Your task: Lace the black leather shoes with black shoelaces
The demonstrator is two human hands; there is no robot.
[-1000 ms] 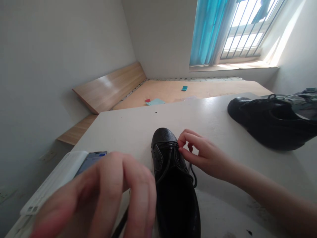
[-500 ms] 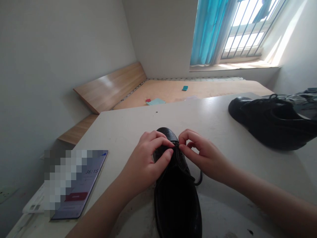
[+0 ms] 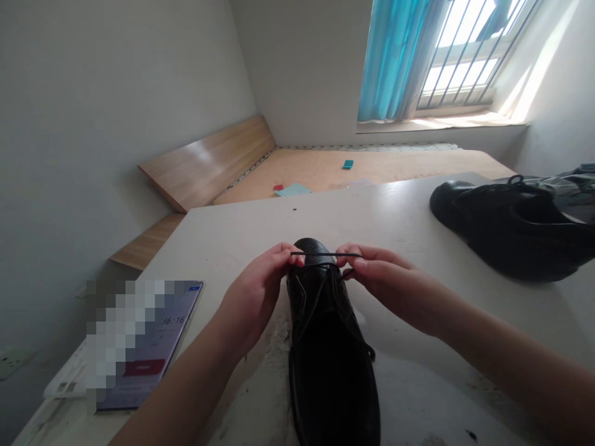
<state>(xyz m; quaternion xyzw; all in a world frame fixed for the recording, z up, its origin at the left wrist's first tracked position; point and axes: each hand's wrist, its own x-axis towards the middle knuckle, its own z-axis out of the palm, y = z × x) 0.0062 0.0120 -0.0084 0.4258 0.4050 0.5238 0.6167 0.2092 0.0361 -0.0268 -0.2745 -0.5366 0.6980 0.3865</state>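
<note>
A black leather shoe (image 3: pixel 320 291) stands on the white table in front of me, toe pointing away. Above its toe a black shoelace (image 3: pixel 320 254) is stretched level between my two hands. My left hand (image 3: pixel 260 279) pinches the lace at the left of the toe. On the other side, my right hand (image 3: pixel 381 272) grips the lace between thumb and fingers, with a second bit of lace hanging just below the fingertips. Part of the lace lies over the shoe's tongue, and another end droops along its right side.
A second black shoe (image 3: pixel 506 229) sits at the right of the white table (image 3: pixel 242 229), beside some grey cloth. At the left lies a phone (image 3: pixel 162 359) with its screen lit. Behind the table is a bed (image 3: pixel 395 164) with a few small coloured items.
My hands have drawn apart from the shoe's throat, left hand to the left and right hand to the right. The lace now shows taut between them above the toe.
</note>
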